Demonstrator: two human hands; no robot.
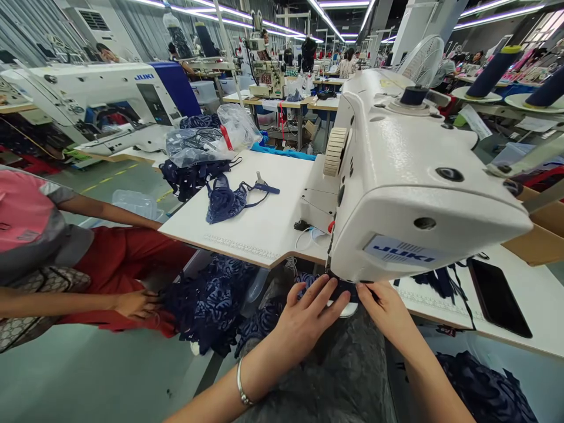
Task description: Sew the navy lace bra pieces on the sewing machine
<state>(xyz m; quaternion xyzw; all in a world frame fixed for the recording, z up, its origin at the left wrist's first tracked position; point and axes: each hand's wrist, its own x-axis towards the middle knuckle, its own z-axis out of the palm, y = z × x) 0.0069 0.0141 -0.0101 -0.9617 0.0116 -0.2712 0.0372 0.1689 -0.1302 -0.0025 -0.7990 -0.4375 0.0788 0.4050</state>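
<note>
A dark navy piece of fabric point(345, 289) lies at the front end of a white sewing machine point(414, 194), under its head. My left hand point(306, 314) rests on the fabric's left side, palm down, with its fingers spread out. On the right, my right hand point(385, 305) pinches the fabric's edge between thumb and forefinger. The machine's head hides the needle and part of the cloth. A navy lace bra point(225, 200) lies on the white table point(264, 235) to the left, apart from both hands.
Piled navy lace pieces point(220, 299) hang below the table at left, beside a seated person's hand point(136, 304). A black phone point(500, 296) and dark straps point(440, 285) lie at right. A plastic bag point(194, 145) sits at the table's far left corner.
</note>
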